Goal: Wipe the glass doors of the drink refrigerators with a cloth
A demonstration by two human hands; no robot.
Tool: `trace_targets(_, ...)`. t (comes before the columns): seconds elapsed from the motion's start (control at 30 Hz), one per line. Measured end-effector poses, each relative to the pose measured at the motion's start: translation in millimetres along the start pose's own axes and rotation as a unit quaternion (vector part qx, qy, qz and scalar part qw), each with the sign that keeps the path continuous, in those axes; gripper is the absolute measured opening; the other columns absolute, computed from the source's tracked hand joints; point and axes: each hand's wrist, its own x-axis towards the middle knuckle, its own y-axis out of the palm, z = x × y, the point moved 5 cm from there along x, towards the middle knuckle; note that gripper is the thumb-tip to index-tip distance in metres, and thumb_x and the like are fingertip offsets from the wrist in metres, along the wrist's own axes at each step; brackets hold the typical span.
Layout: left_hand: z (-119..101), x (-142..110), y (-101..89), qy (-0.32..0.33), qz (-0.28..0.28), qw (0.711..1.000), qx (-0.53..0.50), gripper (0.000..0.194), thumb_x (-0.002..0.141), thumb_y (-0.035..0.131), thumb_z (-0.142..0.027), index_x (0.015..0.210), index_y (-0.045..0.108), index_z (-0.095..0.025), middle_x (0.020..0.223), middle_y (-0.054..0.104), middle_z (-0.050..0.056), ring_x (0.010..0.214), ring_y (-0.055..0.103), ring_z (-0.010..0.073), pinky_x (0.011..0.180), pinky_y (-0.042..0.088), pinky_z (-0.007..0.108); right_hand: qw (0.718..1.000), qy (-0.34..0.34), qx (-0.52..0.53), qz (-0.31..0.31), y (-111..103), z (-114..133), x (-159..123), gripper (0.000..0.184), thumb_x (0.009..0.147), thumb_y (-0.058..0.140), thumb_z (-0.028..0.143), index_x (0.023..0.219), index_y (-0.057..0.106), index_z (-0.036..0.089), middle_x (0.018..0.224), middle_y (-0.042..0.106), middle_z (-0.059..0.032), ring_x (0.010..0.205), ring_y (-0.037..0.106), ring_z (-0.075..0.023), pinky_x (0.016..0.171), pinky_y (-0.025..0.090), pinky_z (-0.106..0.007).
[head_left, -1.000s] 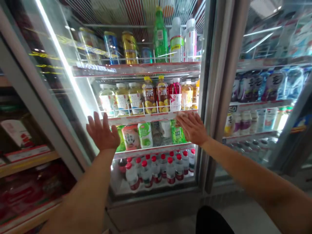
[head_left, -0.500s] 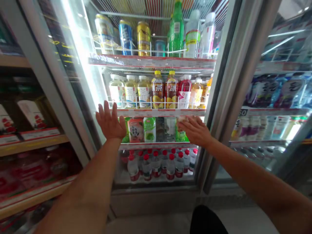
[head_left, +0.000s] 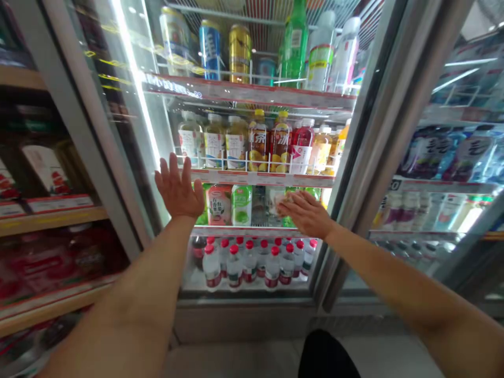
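Note:
My left hand (head_left: pixel 179 190) lies open, fingers spread, flat against the glass door (head_left: pixel 157 126) of a lit drinks fridge. It is in front of green and pink cartons (head_left: pixel 219 206) on the third shelf. My right hand (head_left: pixel 307 214) presses against the same glass further right. A small pale cloth (head_left: pixel 280 201) is bunched under its fingertips. Below both hands stand several red-capped water bottles (head_left: pixel 252 262).
Tea and juice bottles (head_left: pixel 258 142) fill the second shelf, with cans (head_left: pixel 240 50) and a green bottle (head_left: pixel 294 44) on top. A steel door frame (head_left: pixel 366 157) separates this fridge from a second fridge (head_left: pixel 441 152). Wooden shelves (head_left: pixel 51 215) stand at left. A dark shape (head_left: pixel 328 357) shows at the bottom.
My right hand has slid left and slightly down across the glass with the cloth. My left hand stayed flat on the glass. The view has shifted, moving the fridge right and up in frame.

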Motion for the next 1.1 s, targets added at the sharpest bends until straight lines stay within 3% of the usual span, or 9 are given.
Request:
trace_targets(0.13,2,-1,1.3,0.011,0.004,1.000,0.028,0.062,0.103,0.039,-0.038,0.157,0.034,-0.009,0.169,0.019,0.014,0.158,0.003,0.0288,0.127,0.006,0.056,0.974,0.199,-0.069,-0.081,-32,-66,31,0.060,0.102,0.043,0.025,0.161,0.031,0.025,0.158,0.046,-0.0036,0.154,0.028,-0.0301,0.126,0.025,-0.056)
trace_targets(0.2,4,-1,2.2,0.019,0.003,0.999,0.031,0.062,0.103,0.040,-0.038,0.158,0.032,-0.010,0.169,0.018,0.014,0.158,0.002,0.0283,0.127,0.006,0.055,0.962,0.239,-0.080,-0.106,-34,-74,38,0.060,0.102,0.041,0.027,0.161,0.031,0.024,0.160,0.043,-0.0050,0.154,0.028,-0.0322,0.125,0.026,-0.058)
trace_targets(0.3,5,-1,2.7,0.022,0.002,0.999,0.032,0.062,0.103,0.039,-0.037,0.159,0.030,-0.011,0.169,0.016,0.012,0.158,0.001,0.0272,0.127,0.005,0.054,0.973,0.202,-0.061,-0.088,-19,-46,32,0.063,0.101,0.045,0.025,0.162,0.028,0.025,0.158,0.046,-0.0052,0.154,0.026,-0.0317,0.127,0.022,-0.057)
trace_targets(0.43,4,-1,2.4,0.018,0.008,0.999,0.030,0.062,0.104,0.037,-0.039,0.159,0.030,-0.011,0.169,0.016,0.012,0.158,0.001,0.0269,0.127,0.005,0.054,1.000,0.012,-0.005,-0.012,3,7,9,0.067,0.098,0.051,0.019,0.161,0.030,0.026,0.150,0.056,-0.0009,0.152,0.032,-0.0234,0.130,0.016,-0.047)
trace_targets(0.5,4,-1,2.2,0.009,0.010,1.000,0.026,0.063,0.104,0.036,-0.041,0.158,0.031,-0.012,0.170,0.017,0.011,0.158,0.001,0.0264,0.128,0.004,0.054,0.999,-0.038,0.005,0.015,2,6,6,0.065,0.098,0.049,0.017,0.160,0.031,0.029,0.150,0.056,0.0022,0.151,0.034,-0.0203,0.131,0.016,-0.044)
trace_targets(0.67,5,0,2.1,-0.016,0.015,1.000,0.009,0.066,0.103,0.031,-0.051,0.158,0.034,-0.014,0.170,0.017,0.007,0.158,0.000,0.0253,0.128,0.002,0.052,0.982,0.169,-0.064,-0.062,-27,-62,33,0.062,0.102,0.045,0.026,0.161,0.027,0.026,0.160,0.044,-0.0024,0.155,0.026,-0.0291,0.127,0.020,-0.056)
trace_targets(0.73,4,0,1.6,-0.015,0.017,1.000,0.004,0.069,0.103,0.029,-0.053,0.157,0.035,-0.011,0.170,0.017,0.008,0.158,0.001,0.0260,0.128,0.002,0.053,0.971,0.206,-0.088,-0.086,-30,-69,38,0.062,0.102,0.044,0.027,0.162,0.028,0.025,0.161,0.042,-0.0034,0.155,0.024,-0.0306,0.126,0.022,-0.057)
trace_targets(0.97,1,1,0.5,-0.012,0.023,1.000,-0.011,0.071,0.104,0.028,-0.053,0.154,0.036,-0.004,0.169,0.017,0.013,0.157,0.001,0.0284,0.127,0.001,0.055,0.995,0.079,-0.050,-0.029,0,-6,4,0.060,0.099,0.050,0.024,0.157,0.039,0.026,0.147,0.059,-0.0029,0.150,0.036,-0.0273,0.129,0.019,-0.050)
trace_targets(1.1,2,2,0.2,-0.031,0.027,0.999,-0.003,0.066,0.101,0.036,-0.048,0.157,0.036,-0.012,0.169,0.020,0.010,0.158,0.001,0.0247,0.128,0.002,0.051,0.997,0.074,-0.017,0.002,-6,-16,8,0.060,0.100,0.049,0.023,0.158,0.037,0.030,0.148,0.058,-0.0016,0.149,0.038,-0.0256,0.129,0.019,-0.050)
